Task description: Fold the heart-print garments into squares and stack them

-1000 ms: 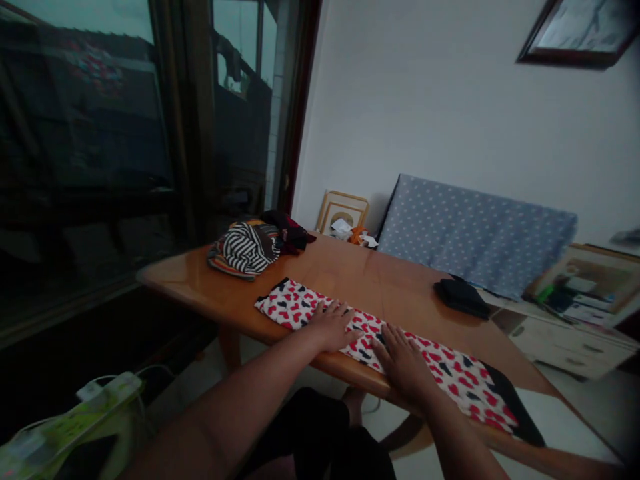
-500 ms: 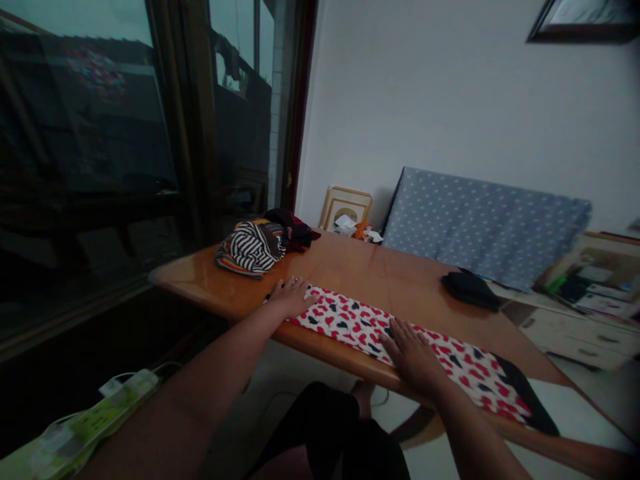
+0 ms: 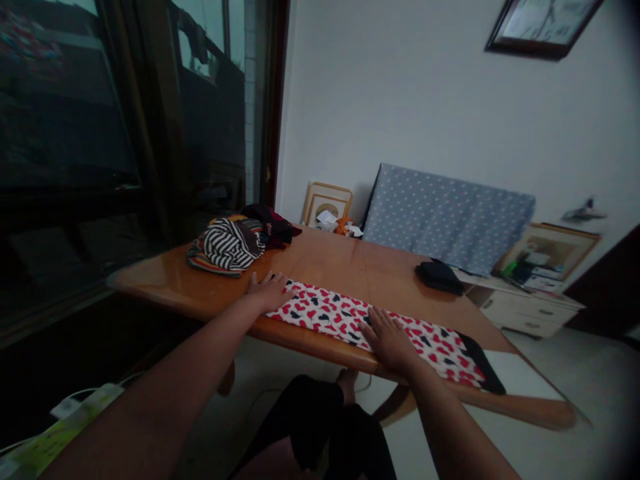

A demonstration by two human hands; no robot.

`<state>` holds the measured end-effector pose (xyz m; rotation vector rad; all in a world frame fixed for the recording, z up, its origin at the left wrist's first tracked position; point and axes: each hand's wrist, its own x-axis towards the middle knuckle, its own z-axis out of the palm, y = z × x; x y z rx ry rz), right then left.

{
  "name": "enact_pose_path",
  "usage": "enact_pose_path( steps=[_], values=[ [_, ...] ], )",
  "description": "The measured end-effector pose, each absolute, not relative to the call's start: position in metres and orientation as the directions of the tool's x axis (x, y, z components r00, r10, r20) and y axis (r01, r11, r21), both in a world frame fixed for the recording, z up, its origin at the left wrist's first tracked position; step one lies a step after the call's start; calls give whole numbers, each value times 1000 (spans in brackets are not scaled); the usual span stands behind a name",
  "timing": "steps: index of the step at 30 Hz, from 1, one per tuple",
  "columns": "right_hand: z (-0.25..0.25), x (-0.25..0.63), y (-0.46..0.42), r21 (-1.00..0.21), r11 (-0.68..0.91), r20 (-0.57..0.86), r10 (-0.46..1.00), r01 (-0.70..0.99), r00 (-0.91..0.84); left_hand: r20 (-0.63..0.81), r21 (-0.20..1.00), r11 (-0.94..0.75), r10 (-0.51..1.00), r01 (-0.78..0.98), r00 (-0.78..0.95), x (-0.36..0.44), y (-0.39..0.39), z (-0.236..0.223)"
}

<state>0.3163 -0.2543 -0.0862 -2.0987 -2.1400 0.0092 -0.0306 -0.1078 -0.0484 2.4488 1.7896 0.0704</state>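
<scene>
One long strip of heart-print cloth (image 3: 327, 315), red and dark on white, lies along the near edge of the desk (image 3: 335, 261), left hand (image 3: 269, 293) flat over its left end, right hand (image 3: 393, 341) flat near its middle, fingers (image 3: 384, 321) stretched out, gripping nothing; marks in the framed picture (image 3: 543, 25) are too blurred to read

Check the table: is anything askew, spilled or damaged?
Nothing looks spilled or damaged. The one untidy spot is the striped clothing, bunched up toward the left end of the table; it stands out because the heart-print cloth lies flat along the near edge.
</scene>
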Motion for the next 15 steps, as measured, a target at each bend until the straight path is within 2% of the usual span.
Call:
enact_pose_path(
  steps=[5, 11, 15],
  values=[
    [-77, 311, -256, -136, -9, 74, 997, 991, 20, 148, 144, -467, 882, 872, 448, 11, -135, -48],
    [-66, 308, -257, -189, -20, 45, 999, 982, 29, 114, 176, -509, 860, 842, 496, 42, -153, -66],
    [-53, 318, -255, -277, 31, 21, 999, 960, -26, 121, 159, -506, 862, 848, 492, 42, -147, -75]
  ],
)
